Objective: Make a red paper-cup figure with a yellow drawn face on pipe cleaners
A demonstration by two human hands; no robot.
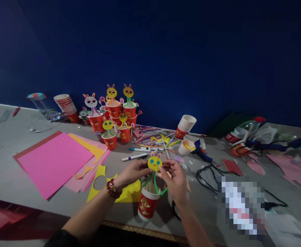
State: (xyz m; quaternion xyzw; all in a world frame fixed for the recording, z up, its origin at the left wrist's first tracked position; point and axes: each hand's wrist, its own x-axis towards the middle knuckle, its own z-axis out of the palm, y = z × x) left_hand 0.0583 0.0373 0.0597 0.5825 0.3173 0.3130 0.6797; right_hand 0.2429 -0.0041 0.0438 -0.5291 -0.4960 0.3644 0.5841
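Between my two hands is a round yellow paper rabbit face (154,164) with pink ears and blue-green eyes. My left hand (132,173), with a red bead bracelet on the wrist, pinches its left edge. The fingers of my right hand (175,178) are closed at its right edge. Below the face, green pipe cleaners (155,183) run down to a red paper cup (148,207) with a white rim and gold print. The cup stands near the table's front edge. My fingers partly hide the face's sides.
Finished rabbit cups (110,140) stand behind on the left. Coloured paper sheets (55,161) and cut yellow paper (129,192) lie to the left. Pipe cleaners (152,135), markers (133,157), a cup of yellow scraps (186,147), a blue glue gun (201,151) and black cable (204,180) lie behind and right.
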